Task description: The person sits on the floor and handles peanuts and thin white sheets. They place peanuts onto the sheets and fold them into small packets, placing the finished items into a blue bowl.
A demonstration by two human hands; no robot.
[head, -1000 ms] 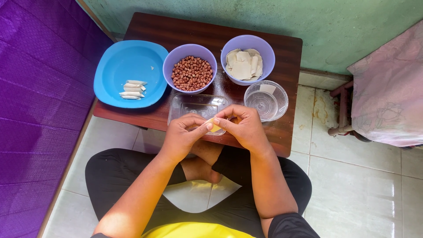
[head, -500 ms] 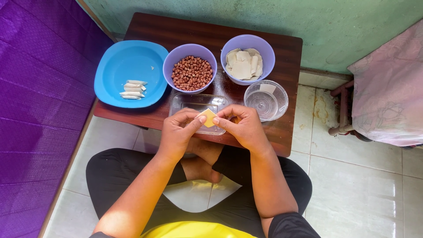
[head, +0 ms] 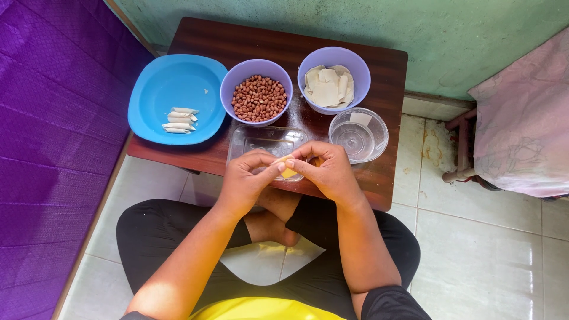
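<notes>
Both hands pinch a small yellow wrapper (head: 288, 172) over the clear tray (head: 261, 141). The left hand (head: 249, 181) and the right hand (head: 329, 172) each hold one end in a tight grip. Its long side runs left to right.

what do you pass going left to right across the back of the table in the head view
blue plate with a few rolled wrappers → bowl of peanuts → bowl of wrapper sheets → clear round bowl
</notes>
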